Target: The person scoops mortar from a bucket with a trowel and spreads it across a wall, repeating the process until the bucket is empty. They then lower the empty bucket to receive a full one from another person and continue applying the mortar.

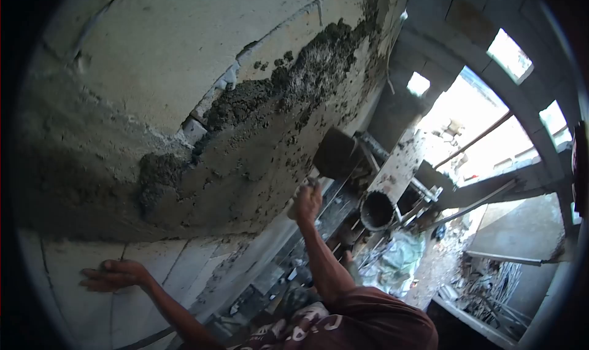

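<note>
My right hand (307, 201) is closed around the handle of a trowel, whose dark, broad blade (335, 154) sticks out beyond my fist beside the wall. A wide patch of wet grey mortar (236, 159) covers the middle of the block wall (184, 49), smoother low down and lumpy along its upper edge. Thick clumps of mortar (161, 178) cling at the left of the patch. Below the patch, my left hand (116, 276) is at the bare pale blocks with its fingers stretched out, holding nothing.
A black bucket (377, 210) stands past my right forearm, near a plank (396, 172) spattered with mortar. Greenish sheeting (399, 261) and rubble lie on the floor. A bundle of rods or sticks (500, 288) is at the lower right. Bright openings (472, 123) break the far wall.
</note>
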A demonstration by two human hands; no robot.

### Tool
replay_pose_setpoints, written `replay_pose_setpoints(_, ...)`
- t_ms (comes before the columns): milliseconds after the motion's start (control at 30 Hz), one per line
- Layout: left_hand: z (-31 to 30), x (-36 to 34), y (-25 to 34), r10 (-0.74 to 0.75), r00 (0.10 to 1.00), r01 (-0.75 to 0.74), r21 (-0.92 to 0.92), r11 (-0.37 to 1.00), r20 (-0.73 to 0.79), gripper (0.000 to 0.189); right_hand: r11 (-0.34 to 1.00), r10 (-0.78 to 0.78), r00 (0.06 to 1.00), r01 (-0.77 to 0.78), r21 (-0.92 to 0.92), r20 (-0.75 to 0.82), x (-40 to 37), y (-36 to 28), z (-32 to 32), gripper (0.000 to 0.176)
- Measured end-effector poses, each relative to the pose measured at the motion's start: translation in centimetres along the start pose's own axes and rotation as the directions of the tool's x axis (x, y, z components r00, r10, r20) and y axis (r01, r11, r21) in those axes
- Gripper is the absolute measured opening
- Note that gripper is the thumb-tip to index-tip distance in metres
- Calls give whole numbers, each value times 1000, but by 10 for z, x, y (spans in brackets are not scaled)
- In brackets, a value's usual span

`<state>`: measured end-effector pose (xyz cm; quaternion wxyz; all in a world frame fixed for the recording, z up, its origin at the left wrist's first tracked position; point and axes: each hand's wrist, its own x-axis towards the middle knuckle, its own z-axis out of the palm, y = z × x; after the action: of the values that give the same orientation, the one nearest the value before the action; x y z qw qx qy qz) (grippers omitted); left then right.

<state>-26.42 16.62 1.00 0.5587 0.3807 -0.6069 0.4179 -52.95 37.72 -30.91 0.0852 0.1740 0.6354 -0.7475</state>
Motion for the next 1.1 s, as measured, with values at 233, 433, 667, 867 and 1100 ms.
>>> replay_pose_setpoints(233, 1, -2, 6, 17, 1000, -18, 76, 997, 19, 64, 945, 271, 949, -295, 144, 163, 80, 29, -68, 32)
replay_pose_setpoints(433, 7, -4, 10, -48, 999, 45, 113, 993, 24, 63, 938, 58, 848, -228, 263, 526, 196, -160, 17, 35)
replay_pose_setpoints(667, 8, -4, 21, 89, 996, -93, 153, 984, 32, 62, 996, -21, 774, 72, -54, 633, 123, -188, 25, 25)
replay_pose_setpoints(867, 13, -12, 10, 38, 999, -38, 103, 994, 4, 64, 728, -469, 624, 674, -128, 625, 111, -110, 22, 16)
replay_pose_setpoints(1100, 13, -12, 4, 74, 997, -76, 184, 980, 13, 63, 979, -26, 896, 113, -171, 444, 154, -51, 12, 24)
